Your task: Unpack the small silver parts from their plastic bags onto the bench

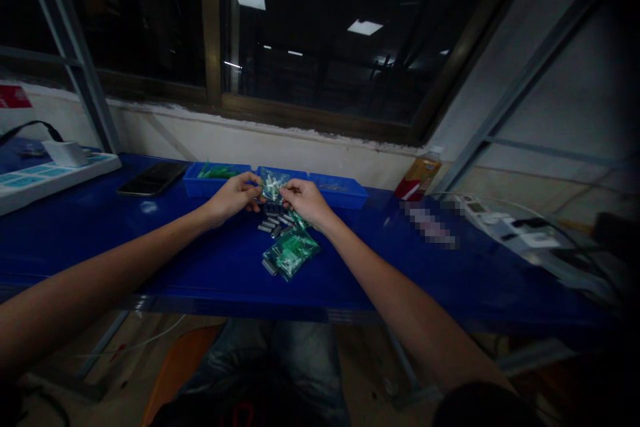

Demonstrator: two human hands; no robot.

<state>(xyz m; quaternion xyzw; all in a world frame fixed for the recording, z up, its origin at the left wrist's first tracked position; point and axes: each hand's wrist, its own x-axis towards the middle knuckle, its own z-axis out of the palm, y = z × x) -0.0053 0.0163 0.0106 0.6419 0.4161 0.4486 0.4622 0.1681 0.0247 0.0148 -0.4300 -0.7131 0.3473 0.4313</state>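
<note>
A small clear plastic bag (273,185) with small light-coloured parts inside is stretched between my two hands, above the blue table (210,260). My left hand (236,195) pinches its left edge, and my right hand (306,199) pinches the right edge. Below them lies another clear bag (293,251) filled with green pieces. Several grey metal cylinders (273,223) are scattered beside it, some partly under the bag. What exactly the small parts are, I cannot make out.
Behind my hands stand blue bins, the left bin (220,172) holding green pieces and the right bin (345,192) small thin parts. A phone (153,178) and a white power strip (55,177) lie left. On the right are a drink bottle (419,175) and another power strip (515,233).
</note>
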